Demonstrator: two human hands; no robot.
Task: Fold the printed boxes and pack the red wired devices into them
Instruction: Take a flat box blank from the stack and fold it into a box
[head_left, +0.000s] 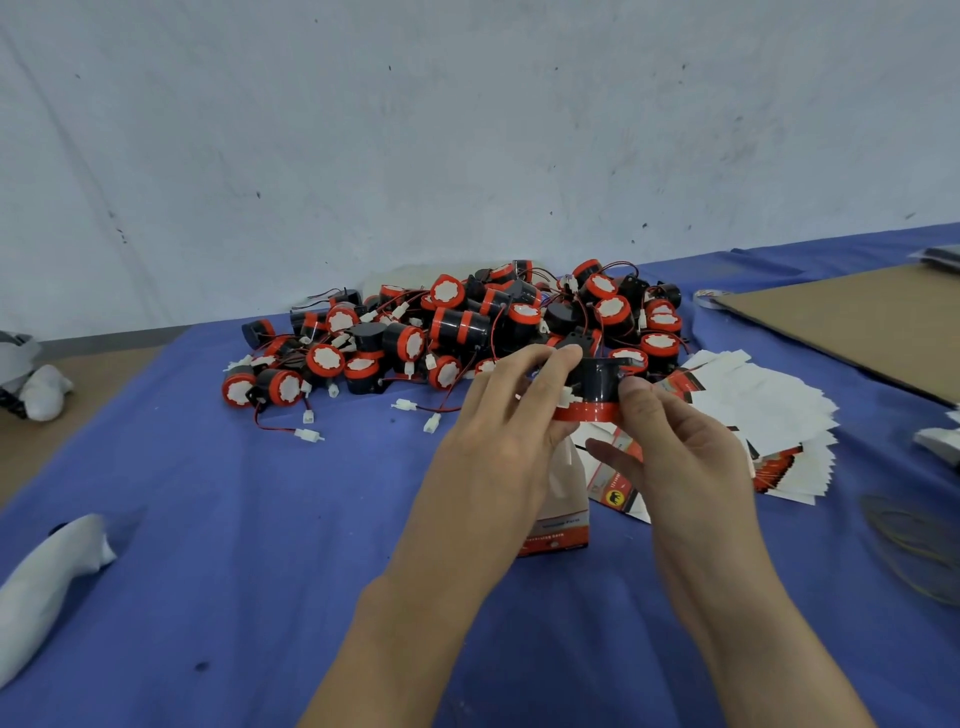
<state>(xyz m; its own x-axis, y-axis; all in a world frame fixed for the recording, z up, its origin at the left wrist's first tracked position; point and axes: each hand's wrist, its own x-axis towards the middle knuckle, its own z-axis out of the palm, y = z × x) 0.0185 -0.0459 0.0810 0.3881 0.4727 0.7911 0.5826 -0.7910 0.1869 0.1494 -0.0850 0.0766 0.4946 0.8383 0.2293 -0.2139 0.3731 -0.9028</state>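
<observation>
A white bundle (47, 582) lies at the lower left of the blue-covered counter (260, 519), its make too soft to tell. The pile of devices (467, 327) sits at centre against the wall, red-capped, wires and white plugs trailing forward.

Just right of centre, the left hand (498, 452) curls its fingers round the left side of one device (597, 387), held red rim down. A white plug (566, 397) shows by those fingers. Directly under it stands a folded box (563, 519), upright on the counter. The right hand (685, 452) pinches the device's right side, thumb on the black body, another finger lower by the rim. Further right fans the stack of flat boxes (769, 415), and a cardboard sheet (857, 327) lies at the upper right.

The step in hand looks to be lowering the device into the box. Done well, the wire and plug would be tucked against the body first, the device kept square to the opening, and the box steadied so that it does not tip.

The box's open top is hidden behind the left hand, so its flaps and the fit cannot be judged. Whether either hand touches the box is unclear. The device's wire is mostly covered. Objects at the right edge are cut off and blurred.
</observation>
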